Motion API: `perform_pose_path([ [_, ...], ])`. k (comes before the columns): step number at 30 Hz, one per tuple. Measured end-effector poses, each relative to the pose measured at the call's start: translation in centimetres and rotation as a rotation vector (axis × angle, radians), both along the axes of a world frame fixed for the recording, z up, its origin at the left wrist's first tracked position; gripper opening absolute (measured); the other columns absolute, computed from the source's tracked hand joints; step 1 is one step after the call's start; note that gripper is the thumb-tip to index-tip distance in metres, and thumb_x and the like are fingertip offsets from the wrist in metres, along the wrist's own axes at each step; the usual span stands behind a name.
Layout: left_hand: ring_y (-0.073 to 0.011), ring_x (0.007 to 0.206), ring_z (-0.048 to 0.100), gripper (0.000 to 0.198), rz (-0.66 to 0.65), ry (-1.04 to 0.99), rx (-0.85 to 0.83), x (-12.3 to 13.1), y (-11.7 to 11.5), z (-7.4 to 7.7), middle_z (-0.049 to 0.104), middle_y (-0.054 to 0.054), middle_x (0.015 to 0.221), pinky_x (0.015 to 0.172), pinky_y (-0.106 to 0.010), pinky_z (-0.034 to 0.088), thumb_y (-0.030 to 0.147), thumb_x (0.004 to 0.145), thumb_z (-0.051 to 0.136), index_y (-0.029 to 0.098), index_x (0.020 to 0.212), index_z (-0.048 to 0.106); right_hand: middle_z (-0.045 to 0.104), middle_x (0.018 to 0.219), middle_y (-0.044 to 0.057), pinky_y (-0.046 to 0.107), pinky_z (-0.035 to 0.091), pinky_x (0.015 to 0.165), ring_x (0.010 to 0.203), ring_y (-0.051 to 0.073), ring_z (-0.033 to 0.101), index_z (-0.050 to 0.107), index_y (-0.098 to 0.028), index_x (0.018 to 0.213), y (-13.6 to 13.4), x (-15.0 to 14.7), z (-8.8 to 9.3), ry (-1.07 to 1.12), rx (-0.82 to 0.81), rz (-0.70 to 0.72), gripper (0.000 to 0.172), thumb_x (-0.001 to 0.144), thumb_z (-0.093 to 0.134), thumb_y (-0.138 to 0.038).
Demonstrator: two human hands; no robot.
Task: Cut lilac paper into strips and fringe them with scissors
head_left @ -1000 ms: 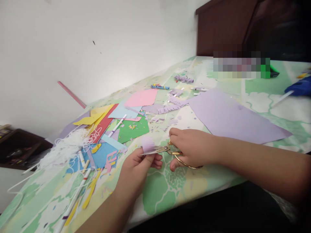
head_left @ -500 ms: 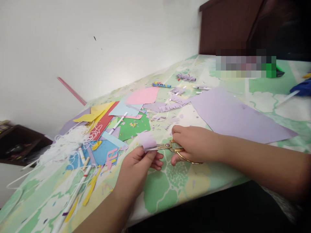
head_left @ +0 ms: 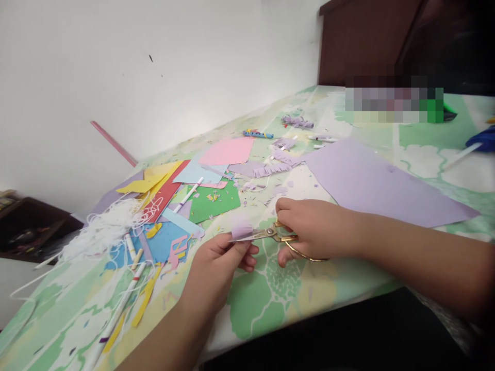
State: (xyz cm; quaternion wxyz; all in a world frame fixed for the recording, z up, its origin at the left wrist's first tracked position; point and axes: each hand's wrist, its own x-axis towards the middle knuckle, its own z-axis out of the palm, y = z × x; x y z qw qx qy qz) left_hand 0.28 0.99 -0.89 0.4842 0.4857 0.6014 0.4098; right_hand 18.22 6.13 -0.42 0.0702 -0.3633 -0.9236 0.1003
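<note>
My left hand point(head_left: 220, 260) pinches a small piece of purple paper point(head_left: 242, 227) between thumb and fingers, above the near part of the table. My right hand point(head_left: 313, 226) grips a pair of gold-handled scissors point(head_left: 270, 232), its fingers through the loops. The blades point left and lie across the paper, just above my left thumb. Whether the blades are fully closed is hard to make out. Beyond my right hand lies a large purple sheet point(head_left: 379, 185).
Left of my hands are tangled white string point(head_left: 104, 232), a green sheet point(head_left: 216, 202), a red sheet point(head_left: 166, 190), a pink sheet point(head_left: 228, 151) and a blue sheet point(head_left: 154, 242). Fringed purple strips point(head_left: 273, 169) and scraps lie further back. A wall point(head_left: 193, 62) borders the table.
The scissors and my right hand have shifted slightly right. Less of the purple paper shows above the blades. My left hand keeps its pinch in nearly the same place.
</note>
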Motion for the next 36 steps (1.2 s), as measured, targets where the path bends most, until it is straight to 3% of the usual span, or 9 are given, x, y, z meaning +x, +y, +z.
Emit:
perform_pose_path([
  [15, -0.0104, 0.046, 0.053, 0.017, 0.041, 0.354, 0.029, 0.2, 0.0, 1.3, 0.057, 0.002, 0.045, 0.050, -0.021, 0.040, 0.025, 0.070, 0.049, 0.016, 0.061, 0.059, 0.045, 0.077, 0.005, 0.023, 0.030, 0.045, 0.053, 0.011, 0.041, 0.053, -0.015, 0.067, -0.1, 0.1, 0.3, 0.026, -0.165, 0.031, 0.058, 0.060, 0.035, -0.069],
  [36, -0.0091, 0.044, 0.053, 0.013, -0.025, 0.259, 0.072, 0.1, -0.3, 1.1, 0.059, 0.002, 0.050, 0.047, -0.020, 0.042, 0.023, 0.068, 0.052, 0.017, 0.058, 0.057, 0.046, 0.072, 0.004, 0.022, 0.030, 0.045, 0.053, 0.011, 0.041, 0.052, -0.015, 0.064, 0.1, 0.1, 0.3, 0.063, -0.118, 0.067, 0.050, 0.064, 0.038, -0.063],
])
